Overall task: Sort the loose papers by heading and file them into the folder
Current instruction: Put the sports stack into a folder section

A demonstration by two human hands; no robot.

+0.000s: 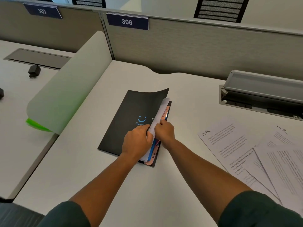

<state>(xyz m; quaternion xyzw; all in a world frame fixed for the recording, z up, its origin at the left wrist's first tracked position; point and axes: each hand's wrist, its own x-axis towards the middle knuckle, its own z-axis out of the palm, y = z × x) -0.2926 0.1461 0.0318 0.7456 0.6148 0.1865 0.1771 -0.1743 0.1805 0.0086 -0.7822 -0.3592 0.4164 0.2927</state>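
A black charger [34,71] sits on the neighbouring bench at far left, beyond a pale divider [68,89] with a green edge at its foot. At centre, a black folder [131,110] bearing a blue smiley lies on the white bench [82,161], its cover curling up along the right edge. The left hand [136,141] rests on the cover, fingers [148,132] curled around its edge, lifting it. Just beside, the right hand [164,132] pinches a white sheet [159,115] standing in the folder among coloured tabs, one marked "HR". To the right, loose papers [242,154] headed "HR" lie fanned and overlapping on the bench, below an open grey cable tray [262,89]
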